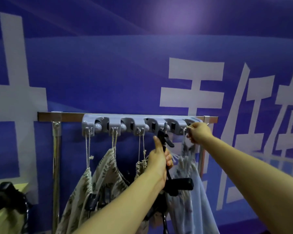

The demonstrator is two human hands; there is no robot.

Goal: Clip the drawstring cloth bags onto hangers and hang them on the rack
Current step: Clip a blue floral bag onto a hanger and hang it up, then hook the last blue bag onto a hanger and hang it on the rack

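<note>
Up at the rack, head view: the left hand [159,160] has its grip wrapped round the stem of a black hanger [179,183], thumb raised. The hanger's top sits just under a peg of the grey hook strip [125,123]; whether it has caught there cannot be told. The right hand [199,133] pinches a pale cord [184,130] at the strip's last peg, and a blue bag [189,183] hangs directly below it.

The risks look plain. If the hanger top is not seated before the left grip loosens, hanger and load would likely drop. The cord, held only by fingertips, could slip off its peg, letting the blue bag slide down. The two sit close together, so the hanger could snag the cord or drag on the cloth. A leaf-print bag [107,174] and other bags crowd the strip to the left, leaving little room to swing anything in.

The strip is fixed to a metal rail [69,116] on a chrome post [56,157]. Behind it stands a blue wall [108,73] with large white characters. At lower left, a pale surface [22,184] carries a dark object [5,191], too blurred to identify.
</note>
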